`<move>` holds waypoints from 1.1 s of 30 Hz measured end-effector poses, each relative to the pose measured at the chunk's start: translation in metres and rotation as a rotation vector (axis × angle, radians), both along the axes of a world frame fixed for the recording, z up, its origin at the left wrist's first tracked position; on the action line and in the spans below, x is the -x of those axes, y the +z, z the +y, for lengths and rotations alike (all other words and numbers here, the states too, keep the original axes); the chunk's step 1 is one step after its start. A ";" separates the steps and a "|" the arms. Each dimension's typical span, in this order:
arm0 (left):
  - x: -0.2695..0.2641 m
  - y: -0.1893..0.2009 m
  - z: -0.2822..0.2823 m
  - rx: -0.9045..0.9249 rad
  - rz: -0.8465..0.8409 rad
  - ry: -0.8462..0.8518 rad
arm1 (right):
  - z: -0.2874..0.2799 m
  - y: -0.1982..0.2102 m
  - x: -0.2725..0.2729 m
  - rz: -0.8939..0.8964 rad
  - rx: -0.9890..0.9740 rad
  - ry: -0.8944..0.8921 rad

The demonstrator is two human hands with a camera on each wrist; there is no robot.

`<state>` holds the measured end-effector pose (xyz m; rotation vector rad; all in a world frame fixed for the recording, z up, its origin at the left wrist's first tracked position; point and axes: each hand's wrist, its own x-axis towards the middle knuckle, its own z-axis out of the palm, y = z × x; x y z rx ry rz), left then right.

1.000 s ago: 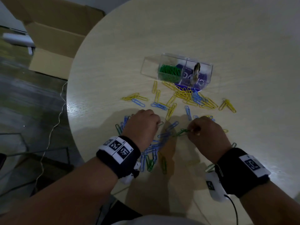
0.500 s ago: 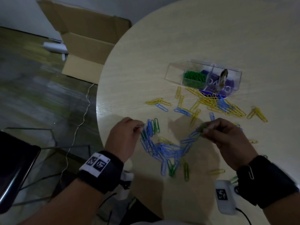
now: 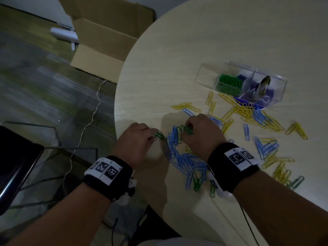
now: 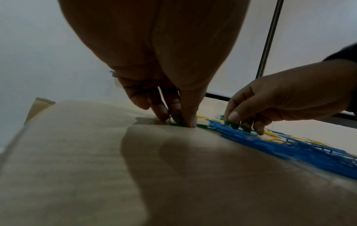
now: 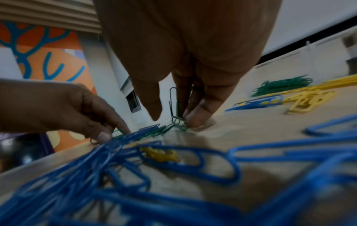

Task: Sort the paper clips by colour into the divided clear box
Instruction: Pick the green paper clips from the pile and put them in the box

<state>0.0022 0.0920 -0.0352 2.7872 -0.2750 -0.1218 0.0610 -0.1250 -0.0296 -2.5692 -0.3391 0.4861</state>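
Hands are both down at the near edge of the round table [image 3: 177,50], working the same clump of clips. Left hand [image 3: 137,139] has its thumb and fingertips pinched on a green clip [image 3: 159,136] lying flat on the wood, right at the left end of the blue pile [image 3: 184,157]. Right hand [image 3: 202,134] is pinching a little bunch of green clips [image 3: 186,129] too, and in the right wrist view one of them [image 5: 173,102] stands up between thumb and fingers with the rest touching the tabletop. Blue clips are heaped between and under the two wrists, with a couple of green ones [image 3: 197,183] mixed in at the near end. Yellow clips [image 3: 245,110] are scattered further out toward the clear divided box [image 3: 207,75], which sits well beyond the hands; its middle compartment already has a batch of green clips [image 3: 229,82], and the left compartment looks bare. Cardboard box [image 3: 106,41] sits on the floor past the table's left edge.
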 end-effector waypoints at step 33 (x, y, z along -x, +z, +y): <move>-0.126 0.067 -0.100 0.399 0.229 0.163 | -0.119 0.063 -0.056 -0.029 -0.181 -0.547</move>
